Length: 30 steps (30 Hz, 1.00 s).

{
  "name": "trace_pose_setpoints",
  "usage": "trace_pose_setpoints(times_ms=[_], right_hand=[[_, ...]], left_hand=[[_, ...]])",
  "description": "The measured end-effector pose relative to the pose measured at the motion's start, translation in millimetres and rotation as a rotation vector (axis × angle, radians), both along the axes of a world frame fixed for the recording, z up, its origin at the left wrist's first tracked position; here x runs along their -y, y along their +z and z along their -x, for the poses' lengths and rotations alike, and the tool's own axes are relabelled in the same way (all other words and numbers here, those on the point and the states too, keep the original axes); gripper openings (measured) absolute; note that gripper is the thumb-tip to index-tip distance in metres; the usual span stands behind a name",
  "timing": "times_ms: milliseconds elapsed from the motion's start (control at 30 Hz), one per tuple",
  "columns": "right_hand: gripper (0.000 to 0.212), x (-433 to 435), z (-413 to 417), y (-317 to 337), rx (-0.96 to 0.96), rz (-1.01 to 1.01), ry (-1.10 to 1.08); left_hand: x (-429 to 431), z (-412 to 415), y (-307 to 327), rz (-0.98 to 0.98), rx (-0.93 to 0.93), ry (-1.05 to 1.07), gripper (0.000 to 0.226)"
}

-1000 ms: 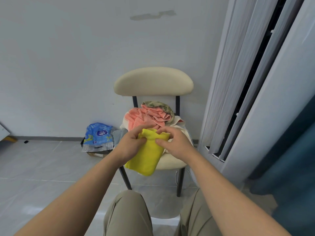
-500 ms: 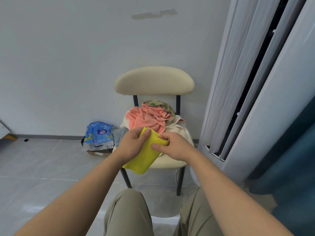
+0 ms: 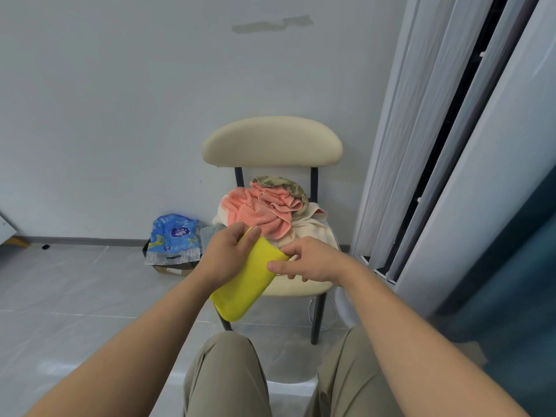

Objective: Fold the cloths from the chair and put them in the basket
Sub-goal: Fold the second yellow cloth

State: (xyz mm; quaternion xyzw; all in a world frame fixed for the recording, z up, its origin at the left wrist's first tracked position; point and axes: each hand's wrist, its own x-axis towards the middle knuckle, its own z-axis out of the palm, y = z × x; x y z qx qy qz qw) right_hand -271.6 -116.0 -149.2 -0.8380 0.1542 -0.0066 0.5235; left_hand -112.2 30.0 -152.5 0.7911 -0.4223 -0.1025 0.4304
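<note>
Pale curtains [image 3: 421,145] hang on the right. Left of them, a cream chair [image 3: 272,142] stands against the far wall, its seat heaped with unfolded cloths, a pink cloth [image 3: 261,212] on top. A blue packet [image 3: 173,236] lies on the floor to the chair's left. Nearer, held in the air before the seat, is a folded yellow cloth [image 3: 243,287] — the left hand [image 3: 225,254] curls round its upper edge, and the right hand [image 3: 313,260] pinches its right corner between thumb and forefinger.

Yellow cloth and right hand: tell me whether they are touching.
Touching. The head view shows the right hand pinching the yellow cloth at its upper corner between thumb and fingers.
</note>
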Motion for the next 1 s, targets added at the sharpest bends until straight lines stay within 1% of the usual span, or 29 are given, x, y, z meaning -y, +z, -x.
trace_pose_setpoints(times_ms=[200,267,333,400,467,500,567,600,667,700,733,833,867,933,1000], right_hand=[[0.046,-5,-3,-1,-0.106,-0.065,-0.121],[0.047,-4,-3,0,-0.133,-0.053,-0.118],[0.041,-4,-2,4,-0.119,-0.037,-0.072],[0.030,-5,-2,6,-0.040,-0.094,-0.014],[0.024,-8,-4,6,0.081,-0.143,-0.008],[0.025,-9,-6,4,0.140,-0.167,-0.034],[0.034,-11,-9,-1,0.229,-0.228,-0.096],[0.035,-11,-10,-3,0.267,-0.243,-0.114],[0.018,-12,-10,-4,0.315,-0.261,-0.109],[0.011,-12,-9,-4,0.315,-0.283,-0.096],[0.010,-12,-8,-4,0.300,-0.309,-0.084],[0.029,-12,-4,-9,0.220,-0.377,-0.077],[0.031,-11,-4,-10,0.199,-0.396,-0.079],[0.027,-11,-4,-12,0.156,-0.369,-0.081],[0.017,-10,-3,-12,0.108,-0.290,-0.066]], left_hand=[[-1,3,8,0.014,0.017,-0.082,0.046],[1,4,6,0.014,0.034,-0.093,0.044],[2,0,1,0.004,0.033,-0.053,0.042],[2,-5,-8,-0.038,0.006,-0.004,0.042],[1,-5,-16,-0.066,-0.049,0.013,0.044],[1,-3,-17,-0.068,-0.101,0.000,0.046],[1,6,-16,-0.048,-0.268,-0.045,0.052],[2,9,-15,-0.036,-0.350,-0.058,0.052],[1,11,-13,-0.026,-0.456,-0.048,0.044],[1,10,-13,-0.020,-0.487,-0.034,0.042],[0,8,-14,-0.016,-0.514,-0.020,0.045],[-3,3,-14,-0.044,-0.558,-0.019,0.059],[-4,1,-13,-0.048,-0.570,-0.013,0.064],[-5,0,-9,-0.046,-0.607,0.015,0.066],[-5,-2,-6,-0.044,-0.609,0.035,0.063]])
